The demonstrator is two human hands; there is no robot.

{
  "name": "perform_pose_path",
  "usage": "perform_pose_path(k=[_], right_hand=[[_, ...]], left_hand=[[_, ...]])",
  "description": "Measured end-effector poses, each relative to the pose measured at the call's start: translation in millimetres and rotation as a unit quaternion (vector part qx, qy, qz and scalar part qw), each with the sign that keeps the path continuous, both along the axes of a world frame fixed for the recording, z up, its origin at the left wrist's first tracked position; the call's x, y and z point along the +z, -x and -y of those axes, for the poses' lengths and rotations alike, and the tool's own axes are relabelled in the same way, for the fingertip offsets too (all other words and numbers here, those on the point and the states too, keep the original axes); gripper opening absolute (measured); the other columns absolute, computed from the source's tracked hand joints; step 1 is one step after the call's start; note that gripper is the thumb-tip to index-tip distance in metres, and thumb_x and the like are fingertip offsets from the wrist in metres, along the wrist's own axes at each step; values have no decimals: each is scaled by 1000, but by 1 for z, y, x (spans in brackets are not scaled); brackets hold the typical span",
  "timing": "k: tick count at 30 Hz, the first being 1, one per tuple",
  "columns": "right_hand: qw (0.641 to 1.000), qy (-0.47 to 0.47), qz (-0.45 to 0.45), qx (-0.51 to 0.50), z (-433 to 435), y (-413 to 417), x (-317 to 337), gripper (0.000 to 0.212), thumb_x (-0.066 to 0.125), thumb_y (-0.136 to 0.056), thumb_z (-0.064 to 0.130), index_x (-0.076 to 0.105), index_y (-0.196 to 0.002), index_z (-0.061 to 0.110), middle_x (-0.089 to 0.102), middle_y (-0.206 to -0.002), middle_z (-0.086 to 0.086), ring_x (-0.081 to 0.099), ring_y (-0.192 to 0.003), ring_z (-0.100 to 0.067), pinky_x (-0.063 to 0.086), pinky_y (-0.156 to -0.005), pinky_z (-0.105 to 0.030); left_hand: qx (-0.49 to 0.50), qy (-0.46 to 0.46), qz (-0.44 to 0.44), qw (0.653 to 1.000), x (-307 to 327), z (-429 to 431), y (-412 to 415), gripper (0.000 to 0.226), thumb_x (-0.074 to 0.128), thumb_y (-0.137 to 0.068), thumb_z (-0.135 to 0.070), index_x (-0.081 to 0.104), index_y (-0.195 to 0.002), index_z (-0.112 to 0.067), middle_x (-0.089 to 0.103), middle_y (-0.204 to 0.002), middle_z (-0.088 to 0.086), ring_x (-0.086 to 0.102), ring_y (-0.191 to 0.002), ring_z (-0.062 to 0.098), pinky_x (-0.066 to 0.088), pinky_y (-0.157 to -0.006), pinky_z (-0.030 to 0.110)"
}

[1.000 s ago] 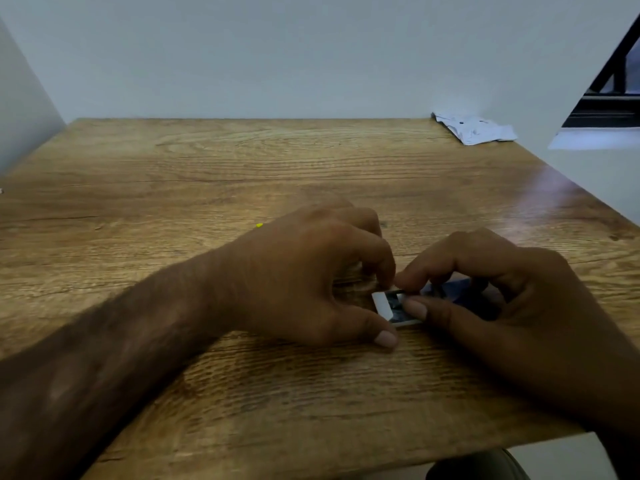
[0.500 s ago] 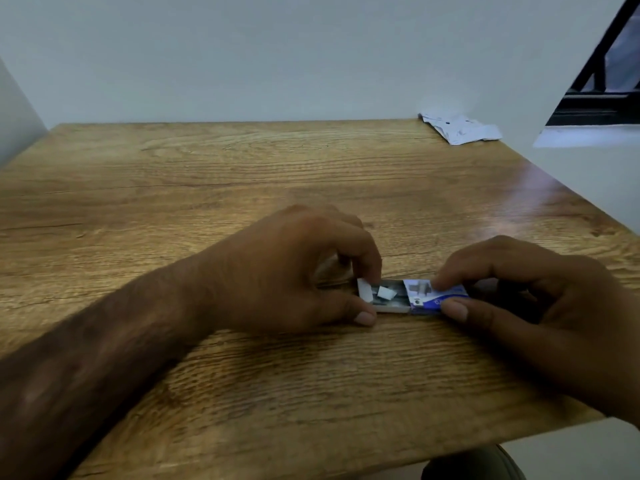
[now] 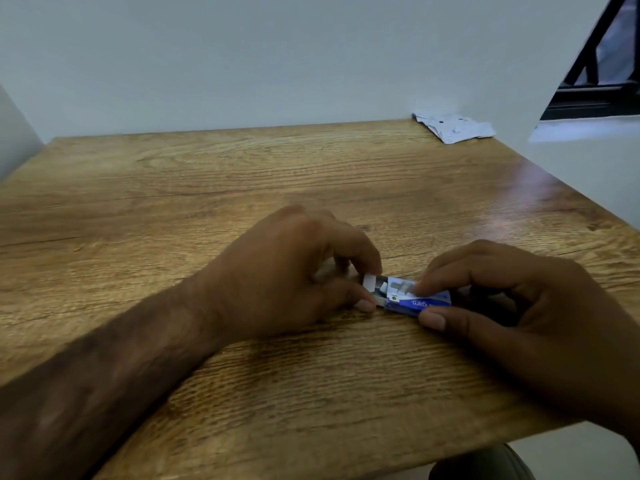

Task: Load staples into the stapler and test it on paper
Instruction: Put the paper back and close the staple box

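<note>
A small blue and white staple box (image 3: 414, 299) lies on the wooden table (image 3: 242, 174) near its front edge. My right hand (image 3: 512, 306) pinches the blue outer sleeve between thumb and forefinger. My left hand (image 3: 294, 271) pinches the white inner tray (image 3: 375, 289) at the box's left end, where the tray sticks out a little and grey staples show inside. A dark object lies under my right palm, mostly hidden; I cannot tell what it is. The stapler is not clearly in view.
A crumpled white sheet of paper (image 3: 453, 128) lies at the table's far right corner against the wall. Pale walls close the back and left sides. The table's front edge runs just below my hands.
The blue sleeve has slid right, away from my left hand, so more of the box shows between the hands. The camera view shifted slightly.
</note>
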State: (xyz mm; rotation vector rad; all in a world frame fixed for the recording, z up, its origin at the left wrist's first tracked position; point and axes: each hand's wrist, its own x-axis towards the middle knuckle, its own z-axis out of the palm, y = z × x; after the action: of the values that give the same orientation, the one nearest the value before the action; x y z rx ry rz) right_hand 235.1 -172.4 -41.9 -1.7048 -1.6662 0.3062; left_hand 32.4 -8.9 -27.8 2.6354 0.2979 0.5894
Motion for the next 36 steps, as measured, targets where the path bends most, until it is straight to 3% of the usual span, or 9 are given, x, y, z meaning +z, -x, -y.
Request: perform_pose_path(k=[6, 12, 16, 20, 22, 26, 29, 32, 36], right_hand=[[1000, -3, -10, 3, -5, 9, 3, 26, 69, -70, 54, 77, -92, 43, 72, -106, 26, 70, -97, -3, 57, -79, -23], [1000, 2, -4, -6, -5, 12, 3, 24, 69, -69, 55, 76, -89, 44, 71, -105, 25, 70, -93, -6, 56, -78, -24], [1000, 1, -1, -9, -5, 16, 3, 25, 68, -69, 56, 76, -88, 42, 70, -105, 25, 69, -95, -4, 55, -80, -23], [1000, 4, 7, -15, -8, 21, 1, 21, 74, -68, 49, 76, -87, 40, 70, -102, 24, 66, -97, -1, 54, -79, -23], [1000, 3, 14, -16, -10, 23, 0, 20, 75, -68, 45, 75, -88, 40, 70, -99, 23, 65, -99, 0, 55, -79, -23], [1000, -2, 2, -1, -10, 21, 0, 27, 67, -69, 58, 74, -92, 45, 70, -104, 25, 66, -100, -1, 56, -77, -26], [1000, 1, 9, 0, -11, 20, -1, 21, 70, -77, 62, 70, -96, 52, 70, -107, 26, 68, -98, -2, 57, -73, -27], [1000, -4, 16, -12, -12, 20, -1, 26, 66, -71, 63, 68, -96, 55, 70, -110, 26, 69, -95, -3, 54, -76, -24], [999, 6, 32, -24, -11, 20, -1, 31, 65, -71, 66, 68, -99, 54, 70, -111, 26, 70, -90, -4, 58, -65, -25]], left_hand=[[-17, 9, 9, 1000, -3, 0, -2, 13, 84, -79, -27, 84, -85, -16, 80, -93, -5, 71, -88, 13, 55, -79, 41], [-19, 30, -8, 999, -2, -1, -1, 11, 84, -80, -26, 85, -89, -19, 81, -96, -7, 71, -91, 8, 55, -81, 36], [23, 88, -8, 996, -1, 0, 1, 26, 90, -75, -29, 82, -99, -25, 78, -89, -10, 71, -88, 6, 56, -78, 33], [24, 65, -14, 998, 0, 2, -1, 28, 91, -73, -30, 81, -99, -25, 76, -85, -11, 70, -84, 3, 54, -73, 26], [27, 60, -20, 998, 1, 2, 0, 26, 90, -74, -31, 81, -98, -25, 76, -85, -11, 69, -84, 3, 54, -74, 27], [12, 58, -44, 997, 4, 0, 3, 24, 89, -77, -29, 81, -99, -21, 78, -91, -5, 71, -88, 9, 56, -79, 37], [-2, 79, -67, 995, 7, -5, 5, 22, 85, -82, -20, 81, -104, -16, 79, -100, -1, 71, -97, 13, 56, -87, 41], [-3, 79, -52, 996, 5, -7, 3, 18, 84, -84, -13, 81, -101, -12, 79, -100, 2, 71, -98, 15, 55, -88, 42], [-22, 24, -60, 998, 6, -6, 1, 16, 80, -86, -15, 80, -102, -15, 78, -103, -1, 69, -97, 13, 54, -86, 41]])
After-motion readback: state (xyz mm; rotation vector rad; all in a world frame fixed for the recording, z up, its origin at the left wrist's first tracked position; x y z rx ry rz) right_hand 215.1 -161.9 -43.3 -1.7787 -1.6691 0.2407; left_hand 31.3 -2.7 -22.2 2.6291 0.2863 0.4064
